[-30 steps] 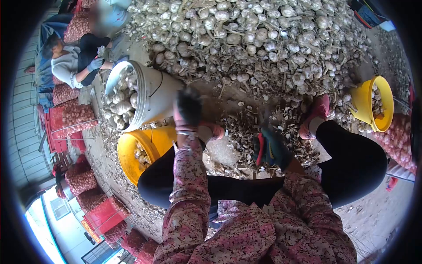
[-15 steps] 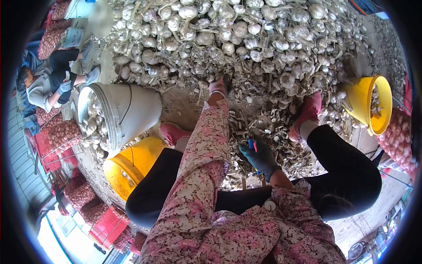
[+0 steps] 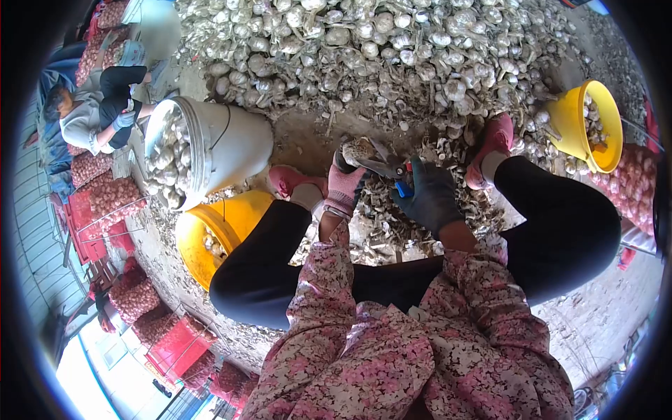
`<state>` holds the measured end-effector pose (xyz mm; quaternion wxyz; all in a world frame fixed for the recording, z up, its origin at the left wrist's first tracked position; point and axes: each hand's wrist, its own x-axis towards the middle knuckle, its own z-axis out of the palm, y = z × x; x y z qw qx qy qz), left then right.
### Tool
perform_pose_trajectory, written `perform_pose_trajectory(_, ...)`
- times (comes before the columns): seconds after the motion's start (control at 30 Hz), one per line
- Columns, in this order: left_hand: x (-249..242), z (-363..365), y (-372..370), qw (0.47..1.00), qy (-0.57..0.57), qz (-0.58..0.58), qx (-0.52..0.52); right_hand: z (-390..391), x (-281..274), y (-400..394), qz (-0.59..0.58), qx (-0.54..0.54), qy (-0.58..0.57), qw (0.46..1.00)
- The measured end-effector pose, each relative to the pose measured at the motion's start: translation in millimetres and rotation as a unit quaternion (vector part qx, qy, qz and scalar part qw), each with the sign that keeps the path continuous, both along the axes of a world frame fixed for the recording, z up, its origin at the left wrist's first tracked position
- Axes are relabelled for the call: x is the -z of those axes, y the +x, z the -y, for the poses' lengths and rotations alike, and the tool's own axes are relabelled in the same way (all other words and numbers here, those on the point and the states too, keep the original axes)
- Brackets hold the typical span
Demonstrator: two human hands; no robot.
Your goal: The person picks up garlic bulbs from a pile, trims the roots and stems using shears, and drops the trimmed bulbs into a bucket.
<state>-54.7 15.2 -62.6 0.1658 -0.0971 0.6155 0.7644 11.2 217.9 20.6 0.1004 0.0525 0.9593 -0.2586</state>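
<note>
My left hand (image 3: pixel 343 185), in a pink and dark glove, is closed around a garlic bulb (image 3: pixel 359 149) held over the ground. Close beside it, my right hand (image 3: pixel 432 197) wears a dark grey-green glove and grips pruning shears (image 3: pixel 404 188) with blue and red handles. Their metal blades point left and reach right up to the bulb. Dry trimmings (image 3: pixel 392 227) cover the floor beneath both hands. Ahead of my feet lies a large heap of garlic (image 3: pixel 392 56), stalks and dry leaves among the bulbs.
To the left stand a white bucket (image 3: pixel 234 150) of garlic and a yellow bucket (image 3: pixel 241 213) with some pieces inside. Another yellow bucket (image 3: pixel 570 115) is at the right, near net sacks (image 3: pixel 626 185). A person (image 3: pixel 87 115) sits at far left, by more sacks.
My left hand has drawn back from the heap with a garlic bulb in it. My right hand has lifted the shears toward that bulb. The view has shifted slightly.
</note>
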Motion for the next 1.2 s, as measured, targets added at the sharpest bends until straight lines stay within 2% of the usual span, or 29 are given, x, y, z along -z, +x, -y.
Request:
perform_pose_trajectory(0.03,-9.2,1.2,3.4,0.998,-0.059,-0.011,0.010,-0.1,-1.0,4.1,0.001,-0.021,-0.001,1.000)
perform_pose_trajectory(0.07,-17.7,0.1,9.6,0.998,-0.057,-0.013,0.010,0.0,-2.7,8.7,0.002,-0.043,-0.002,0.999)
perform_pose_trajectory(0.13,-60.0,-9.8,17.4,0.953,-0.284,-0.075,0.077,1.8,-8.3,15.6,0.016,-0.063,0.012,0.998)
perform_pose_trajectory(0.2,-75.5,-11.1,24.2,0.950,-0.295,-0.075,0.063,5.2,-4.4,21.1,0.068,-0.068,-0.021,0.995)
perform_pose_trajectory(0.27,-92.3,-14.7,34.2,0.897,-0.419,-0.100,0.097,6.0,-3.0,27.0,0.052,-0.072,-0.037,0.995)
perform_pose_trajectory(0.33,-100.9,-18.1,40.7,0.914,-0.382,-0.104,0.089,5.2,-8.0,29.8,0.042,-0.073,-0.052,0.995)
perform_pose_trajectory(0.4,-107.2,-18.6,45.0,0.887,-0.434,-0.111,0.115,6.5,-11.2,32.4,0.128,-0.078,-0.065,0.987)
perform_pose_trajectory(0.43,-107.6,-18.0,45.8,0.875,-0.451,-0.123,0.124,8.7,0.3,41.5,0.055,-0.071,-0.039,0.995)
perform_pose_trajectory(0.53,-105.6,-18.5,44.8,0.886,-0.436,-0.065,0.144,9.0,9.2,39.6,0.110,-0.083,-0.047,0.989)
perform_pose_trajectory(0.6,-97.9,-16.2,44.3,0.882,-0.443,-0.073,0.145,7.2,12.3,36.6,0.119,-0.092,-0.043,0.988)
perform_pose_trajectory(0.67,-81.1,-11.5,44.0,0.908,-0.393,-0.024,0.143,6.6,18.6,33.5,0.129,-0.091,-0.039,0.987)
perform_pose_trajectory(0.73,-72.2,-9.1,42.9,0.909,-0.389,-0.019,0.150,5.5,20.8,30.6,0.149,-0.072,-0.036,0.986)
perform_pose_trajectory(0.8,-61.0,-5.4,41.5,0.934,-0.321,-0.043,0.152,4.4,27.8,27.5,0.166,-0.051,-0.035,0.984)
perform_pose_trajectory(0.87,-32.7,0.8,44.5,0.943,-0.289,-0.060,0.154,5.5,39.4,27.2,0.206,0.032,-0.041,0.977)
perform_pose_trajectory(0.9,-29.2,0.7,44.0,0.981,-0.161,-0.058,0.087,7.1,35.2,26.3,0.203,0.032,-0.041,0.978)
perform_pose_trajectory(0.93,-25.7,0.7,42.3,0.998,-0.028,-0.057,0.019,8.3,30.1,26.1,0.208,0.071,-0.076,0.973)
perform_pose_trajectory(0.97,-24.2,5.7,42.2,0.995,0.097,0.011,0.003,9.3,25.6,26.7,0.212,0.109,-0.111,0.965)
perform_pose_trajectory(1.0,-43.1,10.8,42.1,0.981,0.185,0.058,0.000,9.5,26.6,30.3,0.209,0.107,-0.111,0.966)
perform_pose_trajectory(1.07,-26.4,23.6,36.8,0.972,0.230,0.056,-0.016,10.2,31.4,40.8,0.213,0.113,-0.267,0.933)
perform_pose_trajectory(1.1,-51.1,15.8,32.8,0.942,0.313,0.114,-0.049,12.6,28.9,46.6,0.199,0.092,-0.299,0.929)
perform_pose_trajectory(1.13,-55.7,15.8,34.1,0.943,0.311,0.111,-0.049,14.9,25.7,49.5,0.197,0.091,-0.302,0.928)
perform_pose_trajectory(1.2,-67.1,12.6,36.8,0.920,0.335,0.194,-0.067,17.3,17.4,50.9,0.222,0.070,-0.326,0.916)
